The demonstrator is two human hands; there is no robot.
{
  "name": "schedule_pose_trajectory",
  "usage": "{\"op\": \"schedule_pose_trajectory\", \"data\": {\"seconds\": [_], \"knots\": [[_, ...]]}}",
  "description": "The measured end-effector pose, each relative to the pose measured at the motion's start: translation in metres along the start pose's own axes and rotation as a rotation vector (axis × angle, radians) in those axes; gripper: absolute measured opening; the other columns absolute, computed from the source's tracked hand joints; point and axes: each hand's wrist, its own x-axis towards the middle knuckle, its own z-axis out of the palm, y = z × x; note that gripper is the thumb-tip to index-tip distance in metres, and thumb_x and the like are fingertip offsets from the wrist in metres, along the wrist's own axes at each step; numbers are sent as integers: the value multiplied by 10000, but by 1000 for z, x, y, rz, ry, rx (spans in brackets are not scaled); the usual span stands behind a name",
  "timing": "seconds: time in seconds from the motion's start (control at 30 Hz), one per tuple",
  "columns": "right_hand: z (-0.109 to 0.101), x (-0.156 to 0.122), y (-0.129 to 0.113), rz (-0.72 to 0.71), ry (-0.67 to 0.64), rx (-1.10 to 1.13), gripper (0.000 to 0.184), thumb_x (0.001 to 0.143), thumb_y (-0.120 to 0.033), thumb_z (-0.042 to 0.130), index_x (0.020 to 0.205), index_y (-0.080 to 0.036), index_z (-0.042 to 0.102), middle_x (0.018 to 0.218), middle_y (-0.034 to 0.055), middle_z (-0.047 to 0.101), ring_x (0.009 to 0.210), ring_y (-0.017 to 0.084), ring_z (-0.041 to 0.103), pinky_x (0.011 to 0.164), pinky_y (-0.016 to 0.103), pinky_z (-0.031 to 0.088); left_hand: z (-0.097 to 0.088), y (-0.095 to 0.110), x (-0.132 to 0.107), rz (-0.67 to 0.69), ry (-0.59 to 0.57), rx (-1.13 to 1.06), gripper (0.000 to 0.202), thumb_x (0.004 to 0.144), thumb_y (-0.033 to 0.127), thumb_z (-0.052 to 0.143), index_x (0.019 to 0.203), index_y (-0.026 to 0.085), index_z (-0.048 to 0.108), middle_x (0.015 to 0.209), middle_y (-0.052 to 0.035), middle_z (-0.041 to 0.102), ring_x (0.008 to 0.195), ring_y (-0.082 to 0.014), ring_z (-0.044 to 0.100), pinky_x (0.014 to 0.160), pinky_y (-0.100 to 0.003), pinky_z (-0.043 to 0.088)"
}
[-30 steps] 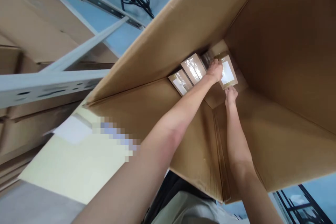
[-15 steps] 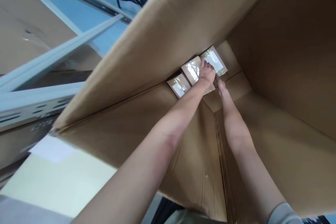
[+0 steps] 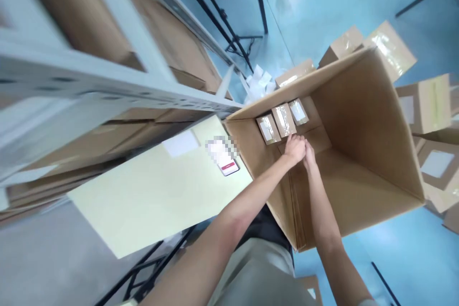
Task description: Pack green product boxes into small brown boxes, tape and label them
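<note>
Reaching into the big corrugated carton (image 3: 358, 119), I have my left hand (image 3: 294, 147) and right hand (image 3: 309, 154) pressed side by side just right of the frame's centre, backs turned to the camera. My left fingers curl loosely and my right ones lie straighter, but I cannot tell whether either has hold of anything.

Just above them in the frame, three small flat parcels lie in a row along the carton's inner wall: the left parcel (image 3: 268, 129), the middle parcel (image 3: 283, 120) and the right parcel (image 3: 298, 111). Each is a brown cardboard rectangle under glossy clear tape with a white label. They lie edge to edge, apart from my hands.

The carton's walls are plain, matte brown. A pale yellow tabletop (image 3: 154, 186) fills the lower left, and smooth blue floor (image 3: 322, 5) shows at the top.
</note>
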Motion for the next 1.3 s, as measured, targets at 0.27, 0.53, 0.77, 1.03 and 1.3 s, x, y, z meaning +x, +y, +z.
{"op": "schedule_pose_trajectory", "data": {"seconds": [0.27,0.53,0.77,1.03,1.3], "knots": [[17,-162,-98,-182,-207,-3,879,901,-769,803,1555,-192,701,1688,201,658,1540,391,676,1370,605,449,-63,2,-207,186,321,-159,293,1127,170,511,1140,205,802,1161,-88,860,1164,-250,807,1352,-500,461],[69,-322,-111,-349,-519,-134,744,905,-758,831,1392,-197,782,1449,174,807,1333,427,806,1295,664,518,-40,-62,-428,-113,828,-408,136,1025,166,706,977,261,791,1048,-31,863,1050,-252,806,1161,-471,582],[149,-465,-43,-449,-955,-268,702,885,-774,864,1274,-194,798,1333,164,846,1278,408,827,1316,702,480,31,-101,-605,-364,1356,-599,188,943,79,754,901,262,774,984,-11,848,995,-232,814,1041,-400,620],[209,-631,100,-432,-1392,-514,563,976,-724,799,1205,-211,826,1281,157,857,1285,392,826,1263,656,525,135,-120,-784,-677,1872,-745,84,993,219,732,976,265,800,1009,-26,853,986,-228,820,972,-372,643],[254,-751,224,-344,-1713,-782,598,938,-746,840,1179,-198,848,1237,158,874,1269,399,826,1291,678,502,232,-146,-888,-1015,2282,-900,117,984,352,735,971,249,787,1010,-57,857,1013,-260,829,1006,-414,659]]}}
